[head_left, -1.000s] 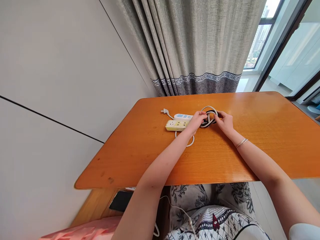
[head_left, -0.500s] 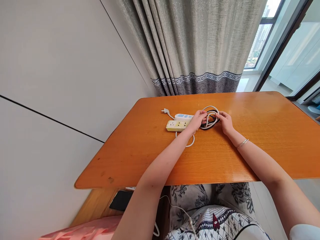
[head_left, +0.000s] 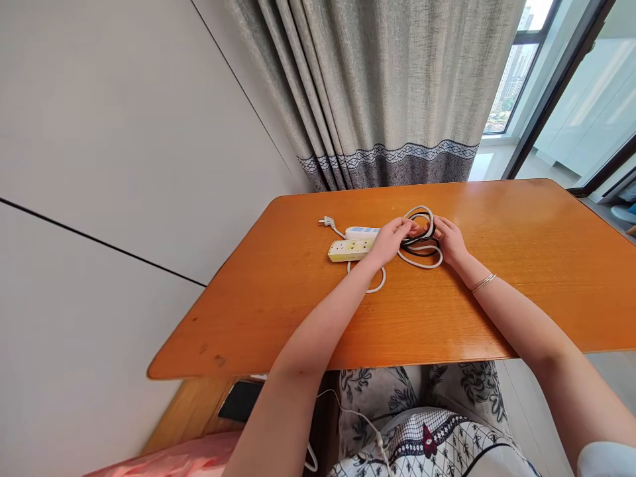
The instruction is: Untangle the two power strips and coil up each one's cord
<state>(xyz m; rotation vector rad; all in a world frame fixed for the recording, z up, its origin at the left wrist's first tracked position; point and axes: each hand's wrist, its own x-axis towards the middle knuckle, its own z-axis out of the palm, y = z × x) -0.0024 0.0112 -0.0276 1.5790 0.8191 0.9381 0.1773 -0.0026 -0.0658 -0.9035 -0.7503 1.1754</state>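
Observation:
Loops of white cable [head_left: 430, 266] and black cable [head_left: 420, 252] lie coiled between my hands on the wooden table. My left hand [head_left: 392, 240] has its fingers closed on the left side of the coil. On the coil's right side, my right hand [head_left: 448, 240] grips the upper loops, its fingertips partly hidden behind them. Beside my left hand lie a yellowed power strip [head_left: 348, 250] and, behind it, a white power strip [head_left: 362, 232], both partly covered by that hand. A white plug [head_left: 328, 222] rests to their left on a short bit of cord.
The brown table [head_left: 278, 311] extends to both sides of my arms. A grey curtain [head_left: 392, 86] hangs behind its far edge, and a pale wall [head_left: 99, 132] stands on the left. Below the front edge lies a dark flat object [head_left: 239, 400], with a thin white cord [head_left: 355, 412] near my lap.
The coil has loosened: a white loop now hangs out toward me at its lower right, and the upper loops are lifted slightly. The power strips and plug stay in place.

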